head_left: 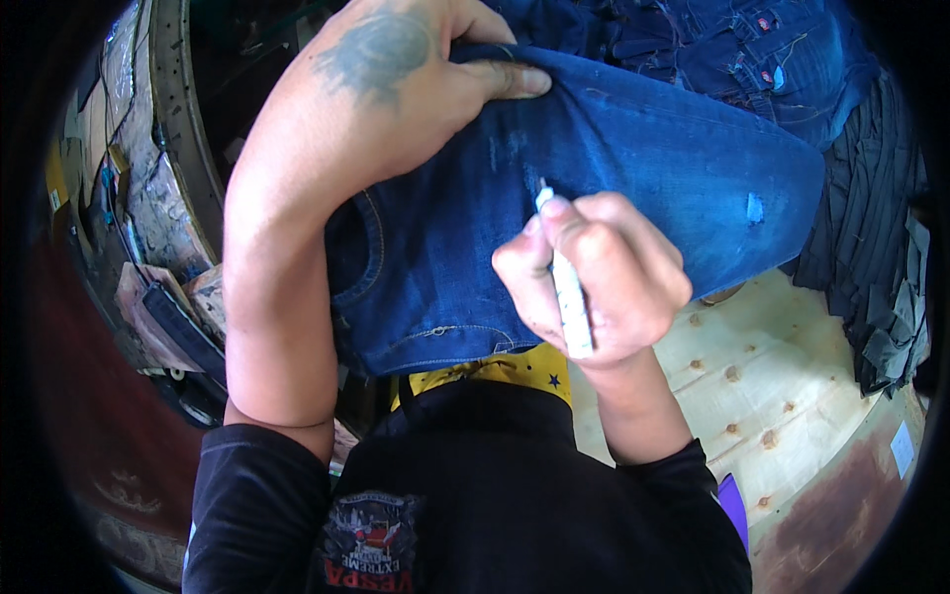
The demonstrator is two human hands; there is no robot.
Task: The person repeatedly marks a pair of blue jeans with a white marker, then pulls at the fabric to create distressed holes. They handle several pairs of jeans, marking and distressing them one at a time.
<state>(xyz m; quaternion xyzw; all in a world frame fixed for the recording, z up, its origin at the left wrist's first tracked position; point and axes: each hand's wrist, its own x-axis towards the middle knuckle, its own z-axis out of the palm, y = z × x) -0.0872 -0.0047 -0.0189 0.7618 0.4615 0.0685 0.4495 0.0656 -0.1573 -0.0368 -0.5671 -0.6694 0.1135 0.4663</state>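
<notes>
Blue denim jeans [673,168] are stretched out in front of me, with faded scuffs and a pale worn patch [755,208] near the right end. My left hand [435,69] grips the far edge of the jeans, thumb on top, its other fingers largely hidden. In my right hand [604,272] is a white pen-shaped tool [571,302], held in a fist-like grip. Its thin metal tip points at a lightly scuffed area [529,178] of the denim; whether it touches the cloth I cannot tell.
More jeans [732,49] are heaped at the far right, beside a pile of dark folded fabric [866,238]. A pale wooden board [752,386] lies below on the right. Along the left stand worn panels [173,198] and a dark curved metal rim [183,109]. Yellow cloth [495,374] shows at my waist.
</notes>
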